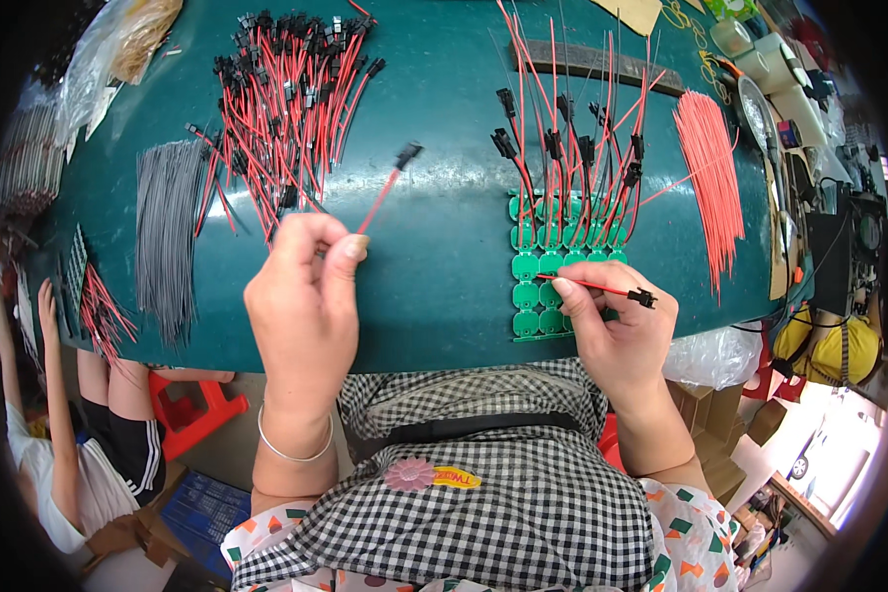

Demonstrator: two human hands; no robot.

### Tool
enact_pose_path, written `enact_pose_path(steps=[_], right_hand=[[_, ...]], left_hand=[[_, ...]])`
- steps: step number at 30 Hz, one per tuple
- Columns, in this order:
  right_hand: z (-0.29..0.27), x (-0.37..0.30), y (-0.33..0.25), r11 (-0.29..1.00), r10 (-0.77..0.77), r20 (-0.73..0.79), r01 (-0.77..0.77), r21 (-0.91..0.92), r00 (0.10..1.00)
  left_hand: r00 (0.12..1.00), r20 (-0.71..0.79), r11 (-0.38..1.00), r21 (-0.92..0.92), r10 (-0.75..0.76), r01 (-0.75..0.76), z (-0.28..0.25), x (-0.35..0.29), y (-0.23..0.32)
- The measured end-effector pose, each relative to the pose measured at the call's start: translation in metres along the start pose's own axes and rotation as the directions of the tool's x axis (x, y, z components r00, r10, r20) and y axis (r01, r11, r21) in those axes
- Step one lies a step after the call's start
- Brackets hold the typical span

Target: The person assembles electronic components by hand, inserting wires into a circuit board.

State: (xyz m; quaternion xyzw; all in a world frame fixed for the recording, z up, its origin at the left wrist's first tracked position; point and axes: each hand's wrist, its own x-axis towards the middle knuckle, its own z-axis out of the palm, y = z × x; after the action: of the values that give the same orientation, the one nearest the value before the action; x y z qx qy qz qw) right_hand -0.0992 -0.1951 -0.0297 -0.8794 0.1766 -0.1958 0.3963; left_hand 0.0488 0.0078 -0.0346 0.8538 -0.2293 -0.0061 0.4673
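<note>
My left hand [308, 296] pinches the wire end of a red and black connector lead [381, 197], whose black plug points up and away. Over the lower part of a panel of green circuit boards [526, 266], my right hand [617, 326] is closed on a second lead [602, 287], its black plug [642, 297] sticking out to the right across the fingers. The far rows of the panel carry several upright leads with black plugs [553, 145]. My fingers cover some boards on the panel's right side.
A large heap of connector leads [291, 109] lies at the far left, with a bundle of grey wires [168, 237] beside it. Red wires [710, 178] lie at the right. Behind the panel is a dark bar [602, 67]. Another person's arms [54, 375] reach in at the left.
</note>
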Motion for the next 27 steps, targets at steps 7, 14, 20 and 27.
enact_pose_path(steps=[7,14,20,27], right_hand=[[0.0,0.011,-0.009,0.979,-0.163,0.084,0.171,-0.106,0.983],[0.01,0.026,-0.005,0.945,-0.231,0.112,0.251,-0.21,0.966],[0.005,0.02,-0.015,0.985,-0.109,0.034,0.112,-0.129,0.993],[-0.016,0.016,-0.021,0.782,-0.274,0.307,0.025,0.622,0.911]], left_hand=[[0.988,0.041,0.754,-0.642,-0.148,0.14,-0.016,-0.002,-0.001],[0.94,0.246,0.641,-0.688,-0.236,0.341,-0.012,-0.013,0.016],[0.904,0.387,0.597,-0.686,-0.184,0.416,0.008,-0.027,0.029],[0.771,0.626,0.856,-0.457,0.118,0.24,0.017,-0.033,0.049]])
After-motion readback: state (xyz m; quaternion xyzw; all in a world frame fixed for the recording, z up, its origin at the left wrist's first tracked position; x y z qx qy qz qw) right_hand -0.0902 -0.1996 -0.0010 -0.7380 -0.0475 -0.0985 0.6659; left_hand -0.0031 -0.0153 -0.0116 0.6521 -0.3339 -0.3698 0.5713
